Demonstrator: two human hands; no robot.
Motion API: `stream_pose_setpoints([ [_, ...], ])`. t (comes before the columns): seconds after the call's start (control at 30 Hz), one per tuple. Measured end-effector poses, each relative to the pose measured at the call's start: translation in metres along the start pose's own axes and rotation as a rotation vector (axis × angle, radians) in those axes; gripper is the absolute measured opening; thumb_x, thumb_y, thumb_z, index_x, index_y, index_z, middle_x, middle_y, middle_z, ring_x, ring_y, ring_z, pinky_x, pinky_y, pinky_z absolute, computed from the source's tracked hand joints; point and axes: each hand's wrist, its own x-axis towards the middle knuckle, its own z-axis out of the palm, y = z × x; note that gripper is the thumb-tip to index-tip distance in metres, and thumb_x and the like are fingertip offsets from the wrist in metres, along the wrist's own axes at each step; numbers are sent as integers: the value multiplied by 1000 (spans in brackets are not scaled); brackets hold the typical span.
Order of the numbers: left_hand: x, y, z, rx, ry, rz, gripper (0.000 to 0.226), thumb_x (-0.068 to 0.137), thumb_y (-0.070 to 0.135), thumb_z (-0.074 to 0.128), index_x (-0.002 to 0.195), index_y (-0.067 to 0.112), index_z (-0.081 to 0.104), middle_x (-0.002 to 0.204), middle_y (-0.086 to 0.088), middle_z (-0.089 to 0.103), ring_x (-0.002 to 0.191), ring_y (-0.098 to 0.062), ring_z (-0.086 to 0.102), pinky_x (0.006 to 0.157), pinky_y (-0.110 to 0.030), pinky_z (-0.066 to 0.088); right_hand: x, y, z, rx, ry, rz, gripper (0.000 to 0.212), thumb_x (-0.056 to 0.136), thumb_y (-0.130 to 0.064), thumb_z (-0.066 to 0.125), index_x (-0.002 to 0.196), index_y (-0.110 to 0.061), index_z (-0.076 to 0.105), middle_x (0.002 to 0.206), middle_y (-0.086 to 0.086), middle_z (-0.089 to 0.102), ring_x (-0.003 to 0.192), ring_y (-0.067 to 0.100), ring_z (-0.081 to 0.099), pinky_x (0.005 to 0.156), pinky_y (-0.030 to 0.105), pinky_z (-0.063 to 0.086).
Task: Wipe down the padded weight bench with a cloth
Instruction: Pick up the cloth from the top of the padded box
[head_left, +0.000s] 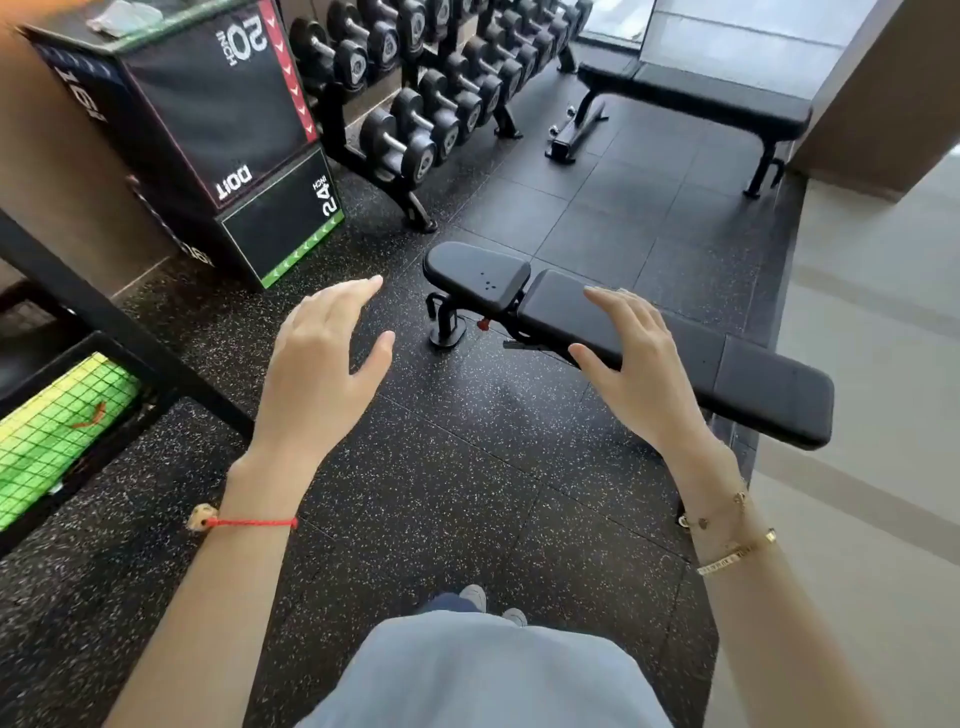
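Both hands, left hand (322, 358) and right hand (641, 364), hang open and empty above the speckled floor (467, 493); the black weight bench (623, 332) lies right, and the far-left plyo box (218, 119) reads "20 INCH", "24 INCH".

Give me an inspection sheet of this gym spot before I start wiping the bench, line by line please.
Surface: black speckled rubber floor, no spills seen.
Job's things: padded bench ahead, pads bare; a pale cloth lies on the jump box.
Clutter: nothing seen on the bench.
Grippers: left hand and right hand both open and empty, held out in the air.
Cables: nothing seen.
Surroundings: dumbbell rack behind, second bench far right, green mat at left.
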Motion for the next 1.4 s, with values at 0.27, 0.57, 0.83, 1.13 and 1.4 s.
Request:
stream_pose_setpoints([
  [0.27,-10,-29,1,39,40,-137,47,97,29,54,143,19,46,143,-1,52,134,-16,43,118,-41,31,28,-2,33,23,-119,-45,54,94,-25,63,144,-17,45,145,2,49,143,21,33,119,44,25],
  [0.57,27,-105,14,57,19,-258,46,97,28,54,141,18,48,141,-1,52,133,-15,44,116,-34,31,116,-25,120,57,-280,-107,53,93,-25,64,143,-17,46,144,0,50,141,20,34,118,41,26],
  [0.83,113,-209,-13,79,36,-328,46,98,29,54,142,19,47,142,0,52,134,-15,45,116,-42,34,242,-90,210,105,-343,-177,53,93,-23,65,142,-13,47,143,3,51,140,22,35,117,39,27],
  [1.13,205,-321,-31,98,26,-359,46,98,30,54,142,20,47,141,2,52,133,-14,44,116,-37,33,362,-135,297,122,-370,-229,53,94,-27,63,143,-15,46,144,2,50,140,22,35,115,35,26],
  [1.4,311,-422,-10,105,47,-424,46,98,30,55,142,20,47,140,2,53,133,-13,44,115,-36,35,501,-145,381,145,-398,-264,52,93,-24,66,140,-13,48,141,2,52,137,23,39,114,41,31],
])
